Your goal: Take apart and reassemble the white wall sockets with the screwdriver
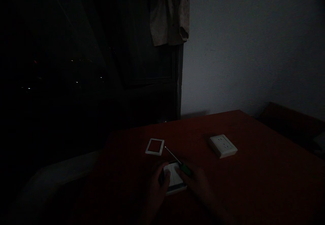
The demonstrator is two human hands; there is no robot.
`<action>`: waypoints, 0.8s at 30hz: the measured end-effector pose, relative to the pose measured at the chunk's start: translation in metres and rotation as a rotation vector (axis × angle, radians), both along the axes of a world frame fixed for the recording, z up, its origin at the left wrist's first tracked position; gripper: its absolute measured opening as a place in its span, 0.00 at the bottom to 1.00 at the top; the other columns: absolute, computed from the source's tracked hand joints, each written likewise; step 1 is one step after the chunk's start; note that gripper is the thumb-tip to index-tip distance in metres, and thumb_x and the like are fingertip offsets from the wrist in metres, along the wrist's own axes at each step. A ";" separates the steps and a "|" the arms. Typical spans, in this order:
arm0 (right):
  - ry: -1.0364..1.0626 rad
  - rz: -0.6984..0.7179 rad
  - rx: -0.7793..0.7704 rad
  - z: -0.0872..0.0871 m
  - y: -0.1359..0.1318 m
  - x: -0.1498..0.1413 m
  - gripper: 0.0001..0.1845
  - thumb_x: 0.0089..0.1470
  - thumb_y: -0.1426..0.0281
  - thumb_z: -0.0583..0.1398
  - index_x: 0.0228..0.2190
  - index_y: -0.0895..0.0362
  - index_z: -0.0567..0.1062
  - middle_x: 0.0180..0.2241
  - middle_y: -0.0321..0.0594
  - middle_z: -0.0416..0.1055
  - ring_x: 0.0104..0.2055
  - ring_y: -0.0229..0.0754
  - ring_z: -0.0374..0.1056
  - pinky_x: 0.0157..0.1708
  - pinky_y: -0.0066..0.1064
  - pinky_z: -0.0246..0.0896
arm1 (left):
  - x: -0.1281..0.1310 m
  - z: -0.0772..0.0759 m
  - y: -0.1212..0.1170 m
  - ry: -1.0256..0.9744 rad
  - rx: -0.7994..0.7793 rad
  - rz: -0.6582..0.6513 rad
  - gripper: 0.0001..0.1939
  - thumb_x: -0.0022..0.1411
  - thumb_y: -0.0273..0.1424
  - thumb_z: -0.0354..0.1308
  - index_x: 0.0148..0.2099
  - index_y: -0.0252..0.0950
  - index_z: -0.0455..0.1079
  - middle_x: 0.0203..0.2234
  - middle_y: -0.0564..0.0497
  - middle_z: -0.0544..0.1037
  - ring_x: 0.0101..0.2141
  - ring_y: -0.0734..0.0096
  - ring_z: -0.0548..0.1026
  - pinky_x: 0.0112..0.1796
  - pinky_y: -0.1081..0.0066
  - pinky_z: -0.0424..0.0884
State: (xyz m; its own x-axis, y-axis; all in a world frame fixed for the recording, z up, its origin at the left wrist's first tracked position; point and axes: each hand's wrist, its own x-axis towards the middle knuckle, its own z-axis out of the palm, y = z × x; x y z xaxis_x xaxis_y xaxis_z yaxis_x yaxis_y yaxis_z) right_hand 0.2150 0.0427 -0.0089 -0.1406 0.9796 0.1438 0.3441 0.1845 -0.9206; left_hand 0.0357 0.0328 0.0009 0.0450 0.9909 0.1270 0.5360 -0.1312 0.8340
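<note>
Low in the middle of the head view, my left hand (158, 184) is closed around the left side of a white wall switch (172, 176), its thumb on the face. The switch has a dark border and a pale base. My right hand (196, 181) holds a screwdriver (185, 169) by its green handle, and its fingers also rest at the switch's right side. The thin metal shaft points up and left, away from the switch. Just beyond the tip lies a square white frame (147, 147). Farther right sits a white wall socket (223, 145) on a box-like base.
All of this is on a reddish-brown table (254, 170) in dim light. A pale wall (248, 48) rises behind it. Beside the wall is a dark window (76, 65) with small lights, and a garment (170, 18) hangs above. Something like a chair (291, 116) stands at the right.
</note>
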 end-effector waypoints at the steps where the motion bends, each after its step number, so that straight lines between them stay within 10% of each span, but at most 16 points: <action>1: -0.004 -0.001 -0.008 0.000 0.000 0.000 0.17 0.55 0.58 0.58 0.35 0.57 0.78 0.32 0.38 0.76 0.32 0.42 0.70 0.32 0.26 0.64 | 0.000 0.000 0.000 0.003 -0.003 -0.002 0.16 0.62 0.38 0.52 0.50 0.42 0.71 0.48 0.46 0.75 0.49 0.60 0.72 0.51 0.61 0.69; 7: 0.018 -0.033 -0.010 -0.005 0.001 0.003 0.20 0.55 0.58 0.58 0.45 0.57 0.75 0.40 0.42 0.77 0.39 0.45 0.72 0.39 0.29 0.65 | -0.008 -0.008 0.005 0.077 0.052 -0.010 0.17 0.64 0.39 0.50 0.52 0.43 0.69 0.51 0.47 0.72 0.52 0.61 0.70 0.53 0.59 0.66; 24: 0.117 -0.084 -0.103 -0.009 0.004 0.007 0.16 0.53 0.57 0.57 0.29 0.57 0.74 0.26 0.36 0.73 0.29 0.40 0.67 0.27 0.26 0.60 | -0.028 -0.005 0.086 0.654 0.201 0.147 0.33 0.57 0.44 0.59 0.60 0.32 0.59 0.58 0.34 0.65 0.58 0.45 0.62 0.55 0.50 0.58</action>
State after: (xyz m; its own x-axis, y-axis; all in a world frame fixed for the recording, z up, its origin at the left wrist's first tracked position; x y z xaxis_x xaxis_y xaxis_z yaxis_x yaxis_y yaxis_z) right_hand 0.2225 0.0463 -0.0181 -0.0462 0.9976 0.0522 0.2442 0.0620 -0.9678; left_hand 0.0073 0.1184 -0.0045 0.0421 0.9526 0.3012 0.9437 -0.1369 0.3011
